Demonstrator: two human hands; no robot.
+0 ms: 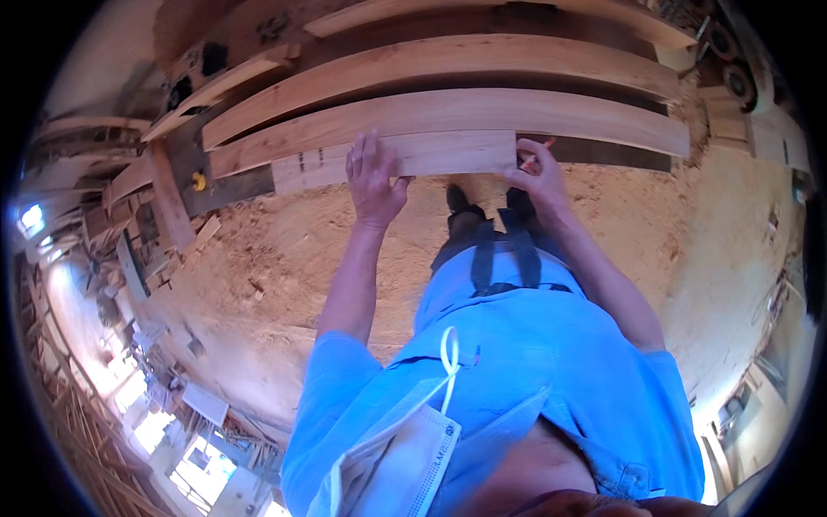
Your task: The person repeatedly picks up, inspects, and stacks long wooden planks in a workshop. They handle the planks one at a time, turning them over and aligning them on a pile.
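My left hand (375,177) lies flat, fingers spread, on a short pale wooden board (448,153) that rests on the near edge of a long plank (603,116). My right hand (536,177) is at the short board's right end, fingers closed around a thin reddish pencil (536,153) whose tip touches the board's end. My blue shirt, dark straps and a white face mask fill the lower middle of the view.
Several long planks (413,65) lie stacked side by side across the top. A sawdust-covered floor (284,250) spreads below. A small yellow object (199,182) sits at the left. Wood scraps and racks line the left edge; machinery wheels (739,82) stand at top right.
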